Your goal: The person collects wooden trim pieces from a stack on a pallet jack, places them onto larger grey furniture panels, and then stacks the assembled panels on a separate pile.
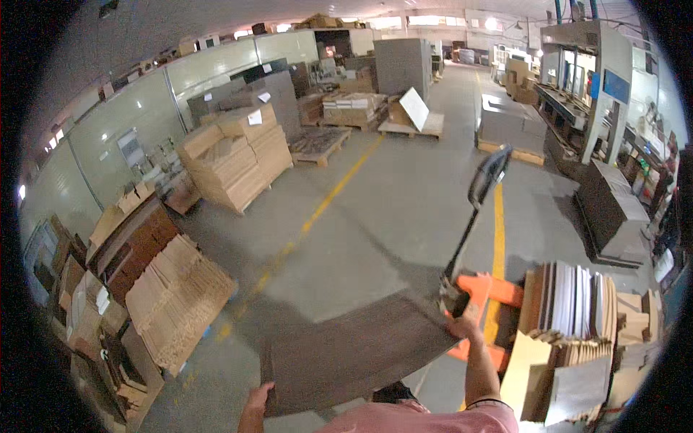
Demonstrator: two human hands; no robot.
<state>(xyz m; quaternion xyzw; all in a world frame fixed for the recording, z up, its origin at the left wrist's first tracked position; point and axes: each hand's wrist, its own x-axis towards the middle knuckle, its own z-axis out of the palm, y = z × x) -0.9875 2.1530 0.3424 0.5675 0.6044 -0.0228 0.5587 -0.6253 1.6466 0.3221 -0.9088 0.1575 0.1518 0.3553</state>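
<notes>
A long dark brown board (354, 346) spans the space in front of me, tilted, with its right end farther away. My left hand (258, 398) grips its near left corner, the thumb over the edge. At the opposite end my right hand (464, 322) is closed on the board's right edge; the fingers underneath are hidden. Just beyond that hand stands an orange pallet jack (473, 289) with a black upright handle (487, 177). The board's far right corner overlaps the base of the jack in this view, and whether they touch I cannot tell.
Stacked boards and panels (570, 303) stand at right beside the jack. At left are a pile of brown strips (177, 296) and a tall board stack (234, 159). Yellow lines (339, 187) mark the grey floor. A large press-like machine (588, 94) stands far right, near a grey stack (512, 126).
</notes>
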